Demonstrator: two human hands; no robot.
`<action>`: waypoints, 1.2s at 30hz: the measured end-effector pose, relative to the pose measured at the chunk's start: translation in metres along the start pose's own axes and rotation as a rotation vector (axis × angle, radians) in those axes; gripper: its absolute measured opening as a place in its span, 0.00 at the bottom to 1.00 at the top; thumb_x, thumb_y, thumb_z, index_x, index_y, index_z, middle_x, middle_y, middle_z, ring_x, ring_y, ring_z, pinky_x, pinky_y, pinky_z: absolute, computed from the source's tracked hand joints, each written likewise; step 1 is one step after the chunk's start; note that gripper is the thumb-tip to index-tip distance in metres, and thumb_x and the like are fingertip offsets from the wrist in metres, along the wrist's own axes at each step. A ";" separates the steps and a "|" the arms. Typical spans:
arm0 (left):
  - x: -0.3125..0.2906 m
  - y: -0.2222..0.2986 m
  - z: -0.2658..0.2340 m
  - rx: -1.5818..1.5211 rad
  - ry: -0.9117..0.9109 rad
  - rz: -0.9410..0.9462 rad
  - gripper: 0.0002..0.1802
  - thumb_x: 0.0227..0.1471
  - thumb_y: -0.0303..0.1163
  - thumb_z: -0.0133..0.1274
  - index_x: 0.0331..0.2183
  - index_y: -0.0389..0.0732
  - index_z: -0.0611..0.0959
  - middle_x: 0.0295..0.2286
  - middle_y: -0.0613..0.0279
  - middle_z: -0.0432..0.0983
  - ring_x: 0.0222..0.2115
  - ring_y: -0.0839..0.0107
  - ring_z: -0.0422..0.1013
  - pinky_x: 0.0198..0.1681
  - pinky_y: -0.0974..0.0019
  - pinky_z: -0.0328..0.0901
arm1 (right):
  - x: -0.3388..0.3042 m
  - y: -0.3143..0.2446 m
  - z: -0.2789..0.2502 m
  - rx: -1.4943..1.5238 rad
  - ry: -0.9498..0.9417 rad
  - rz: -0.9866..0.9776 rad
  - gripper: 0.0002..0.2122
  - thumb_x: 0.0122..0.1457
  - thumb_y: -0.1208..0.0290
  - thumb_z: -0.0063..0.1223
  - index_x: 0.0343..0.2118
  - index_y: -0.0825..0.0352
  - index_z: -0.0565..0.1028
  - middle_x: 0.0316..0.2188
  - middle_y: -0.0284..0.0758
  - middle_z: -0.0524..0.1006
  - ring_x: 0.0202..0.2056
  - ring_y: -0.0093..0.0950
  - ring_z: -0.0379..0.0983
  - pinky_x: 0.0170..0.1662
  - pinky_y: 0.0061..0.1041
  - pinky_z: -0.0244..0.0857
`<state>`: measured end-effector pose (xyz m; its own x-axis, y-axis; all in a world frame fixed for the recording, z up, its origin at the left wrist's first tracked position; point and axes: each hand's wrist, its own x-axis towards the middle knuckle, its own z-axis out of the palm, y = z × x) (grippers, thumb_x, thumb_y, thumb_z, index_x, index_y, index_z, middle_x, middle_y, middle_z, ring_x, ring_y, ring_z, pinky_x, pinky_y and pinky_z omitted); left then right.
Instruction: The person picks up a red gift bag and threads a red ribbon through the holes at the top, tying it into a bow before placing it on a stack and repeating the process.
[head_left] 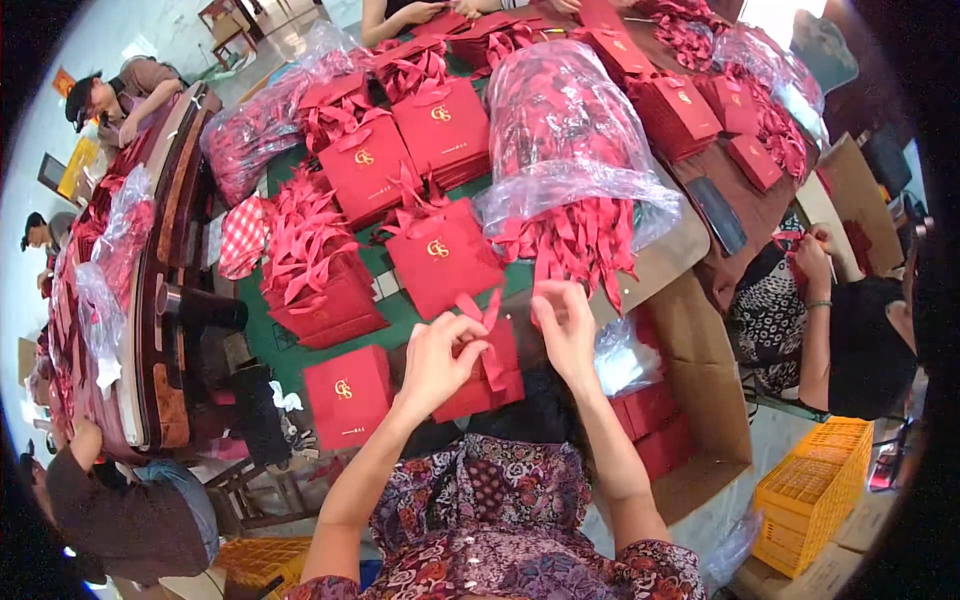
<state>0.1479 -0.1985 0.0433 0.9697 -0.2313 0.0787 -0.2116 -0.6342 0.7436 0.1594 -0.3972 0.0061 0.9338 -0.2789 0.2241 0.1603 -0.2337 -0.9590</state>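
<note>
Above a small red paper bag near the table's front edge, my left hand is closed with its fingertips on a red ribbon. Just right of it, my right hand has thumb and fingers bent together in a pinch; what lies between them is too small to make out. Beyond my right hand, a clear plastic sack spills many loose red ribbons. A red paper bag with gold print lies left of my left hand, and another lies beyond it.
Stacks of red bags and ribboned bags cover the green tabletop. A cardboard box with red bags stands at my right, near a yellow crate. A dark phone lies farther right. Several people work around.
</note>
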 end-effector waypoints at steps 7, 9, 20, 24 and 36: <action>0.015 -0.025 0.018 -0.110 0.039 -0.074 0.12 0.46 0.31 0.64 0.35 0.39 0.84 0.29 0.55 0.79 0.32 0.61 0.78 0.36 0.61 0.71 | -0.063 -0.013 -0.019 -0.367 -0.330 -0.066 0.13 0.49 0.63 0.69 0.31 0.64 0.76 0.28 0.37 0.74 0.31 0.38 0.74 0.34 0.35 0.68; 0.017 -0.025 0.023 -0.107 0.049 -0.043 0.12 0.46 0.31 0.64 0.35 0.40 0.84 0.29 0.55 0.79 0.31 0.61 0.78 0.35 0.61 0.72 | -0.076 -0.018 -0.014 -0.518 -0.282 -0.160 0.14 0.46 0.66 0.72 0.31 0.65 0.76 0.26 0.34 0.73 0.30 0.32 0.73 0.33 0.31 0.67; -0.043 -0.010 0.041 -0.201 0.160 -0.021 0.23 0.56 0.34 0.58 0.51 0.38 0.72 0.39 0.56 0.79 0.43 0.56 0.71 0.48 0.54 0.62 | -0.062 -0.017 0.009 -0.093 -0.261 0.231 0.08 0.59 0.73 0.61 0.32 0.69 0.72 0.20 0.29 0.75 0.24 0.13 0.70 0.27 0.19 0.65; -0.067 0.001 0.049 -0.248 0.014 -0.144 0.28 0.57 0.34 0.56 0.54 0.36 0.67 0.38 0.45 0.76 0.39 0.53 0.73 0.44 0.51 0.62 | -0.052 -0.010 0.021 0.378 -0.200 0.370 0.05 0.62 0.73 0.58 0.35 0.66 0.73 0.24 0.24 0.75 0.25 0.10 0.68 0.25 0.11 0.61; -0.086 -0.025 0.003 -0.245 0.030 -0.232 0.06 0.61 0.26 0.48 0.41 0.38 0.73 0.27 0.54 0.78 0.29 0.58 0.77 0.33 0.58 0.70 | -0.034 0.019 0.004 0.145 -0.165 0.317 0.06 0.64 0.73 0.56 0.33 0.65 0.70 0.23 0.24 0.71 0.22 0.13 0.68 0.21 0.14 0.63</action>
<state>0.0693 -0.1645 0.0160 0.9925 -0.0777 -0.0942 0.0469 -0.4703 0.8813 0.1321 -0.3888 -0.0208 0.9812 -0.1602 -0.1074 -0.1124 -0.0222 -0.9934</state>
